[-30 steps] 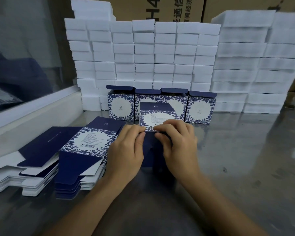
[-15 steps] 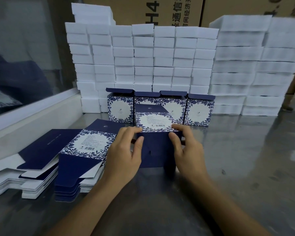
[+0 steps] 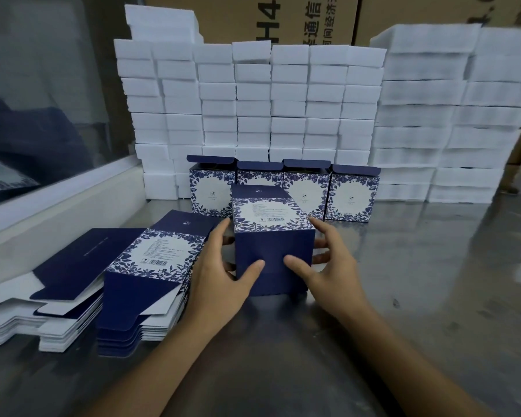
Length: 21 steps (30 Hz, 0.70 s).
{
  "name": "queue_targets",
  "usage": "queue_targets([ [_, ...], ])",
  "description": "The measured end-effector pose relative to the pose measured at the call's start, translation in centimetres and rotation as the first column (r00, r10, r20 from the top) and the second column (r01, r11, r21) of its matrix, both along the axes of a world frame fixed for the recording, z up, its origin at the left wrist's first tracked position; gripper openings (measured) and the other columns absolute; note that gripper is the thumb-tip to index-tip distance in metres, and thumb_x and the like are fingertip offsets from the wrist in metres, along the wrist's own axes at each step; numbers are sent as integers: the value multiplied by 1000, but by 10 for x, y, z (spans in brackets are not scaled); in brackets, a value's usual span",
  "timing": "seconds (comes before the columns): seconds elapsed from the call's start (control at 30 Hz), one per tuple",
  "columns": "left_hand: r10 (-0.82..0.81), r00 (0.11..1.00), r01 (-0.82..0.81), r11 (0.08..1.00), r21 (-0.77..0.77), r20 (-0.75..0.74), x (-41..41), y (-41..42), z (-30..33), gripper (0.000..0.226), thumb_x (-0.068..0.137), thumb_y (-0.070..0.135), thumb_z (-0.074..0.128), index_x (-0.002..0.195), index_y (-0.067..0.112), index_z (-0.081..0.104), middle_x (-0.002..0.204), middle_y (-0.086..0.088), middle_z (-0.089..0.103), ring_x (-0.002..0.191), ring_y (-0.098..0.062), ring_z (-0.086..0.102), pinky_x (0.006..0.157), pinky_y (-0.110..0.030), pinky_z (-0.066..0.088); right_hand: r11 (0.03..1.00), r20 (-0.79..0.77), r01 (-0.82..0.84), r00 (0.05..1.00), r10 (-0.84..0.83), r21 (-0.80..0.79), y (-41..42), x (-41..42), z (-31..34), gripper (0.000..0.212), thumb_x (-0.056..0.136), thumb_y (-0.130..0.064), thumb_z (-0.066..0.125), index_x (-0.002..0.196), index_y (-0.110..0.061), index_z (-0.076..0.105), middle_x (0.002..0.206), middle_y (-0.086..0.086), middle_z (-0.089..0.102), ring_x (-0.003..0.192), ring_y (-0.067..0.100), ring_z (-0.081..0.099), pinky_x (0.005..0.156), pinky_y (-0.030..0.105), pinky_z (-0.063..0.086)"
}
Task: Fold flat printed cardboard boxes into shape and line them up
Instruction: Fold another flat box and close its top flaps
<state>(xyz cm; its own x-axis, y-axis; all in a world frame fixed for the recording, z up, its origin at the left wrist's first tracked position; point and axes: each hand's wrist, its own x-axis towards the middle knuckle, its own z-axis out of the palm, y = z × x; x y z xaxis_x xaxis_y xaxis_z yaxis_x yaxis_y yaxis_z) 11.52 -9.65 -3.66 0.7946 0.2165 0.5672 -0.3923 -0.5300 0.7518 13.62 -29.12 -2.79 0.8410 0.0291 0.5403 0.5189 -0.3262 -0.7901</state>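
Note:
A folded navy box (image 3: 272,236) with a floral printed panel and barcode facing up lies on the steel table between my hands. My left hand (image 3: 220,272) grips its left side, thumb on the navy near face. My right hand (image 3: 328,260) grips its right side, thumb likewise on the near face. Behind it, a row of several folded floral boxes (image 3: 351,194) stands with lids up. Two stacks of flat printed box blanks (image 3: 151,266) lie to the left.
Walls of stacked white foam blocks (image 3: 283,100) rise behind the row, with taller piles (image 3: 451,115) at the right. Brown cartons stand behind them. A white ledge (image 3: 57,212) and glass pane border the left. The steel table (image 3: 418,281) extends to the right.
My hands moved from the box's top edge to its two sides. The box went from being pressed together to standing as a formed shape, its navy face toward me.

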Motion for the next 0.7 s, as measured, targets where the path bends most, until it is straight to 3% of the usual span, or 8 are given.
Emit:
queue_targets([
  [0.1,16,999,-16,1000,3,34,-1,-1,0,99,70,33,85,144,50,22,132,3,58,95,-18,65,84,-38,54,992,30,73,997,-71,-103,1,-1,1,81,72,-34,89,113,-75,32,92,-18,60,81,0,63,61,18,53],
  [0.2,59,995,-62,998,33,81,-1,-1,0,100,68,32,86,144,49,22,122,-1,62,94,-26,64,76,-30,50,963,109,188,979,-170,-193,4,-3,1,80,69,-43,88,125,-59,32,84,-13,56,75,5,59,64,28,53],
  [0.33,72,989,-79,996,44,132,-3,-1,2,91,70,30,86,140,47,31,116,-1,65,98,-24,65,79,-39,55,943,178,250,961,-213,-219,8,-6,1,73,73,-44,85,128,-43,37,78,-11,54,71,5,56,61,32,50],
  [0.4,71,985,-75,997,19,159,-4,0,2,83,70,27,86,136,42,38,116,2,66,102,-19,65,82,-45,55,937,223,283,945,-237,-203,11,-8,2,66,73,-42,85,120,-43,39,72,-11,51,66,5,54,56,30,43],
  [0.47,93,979,-97,995,17,184,-4,0,1,78,69,27,87,134,35,43,122,7,63,107,-15,62,86,-42,54,941,243,284,941,-236,-184,14,-9,1,64,72,-41,85,116,-43,39,69,-11,49,65,4,53,53,25,38],
  [0.57,111,977,-120,992,37,182,-4,-1,1,80,69,29,87,136,34,43,128,12,59,111,-11,58,88,-34,50,963,208,223,960,-190,-152,16,-10,0,64,75,-47,82,122,-41,40,80,-13,52,73,5,56,59,26,45],
  [0.7,68,988,-73,997,31,139,-5,-2,2,85,67,37,87,136,41,38,125,11,61,109,-14,61,86,-42,55,981,149,168,977,-153,-93,17,-13,0,62,83,-69,61,134,-42,39,117,-13,56,103,3,57,81,32,53],
])
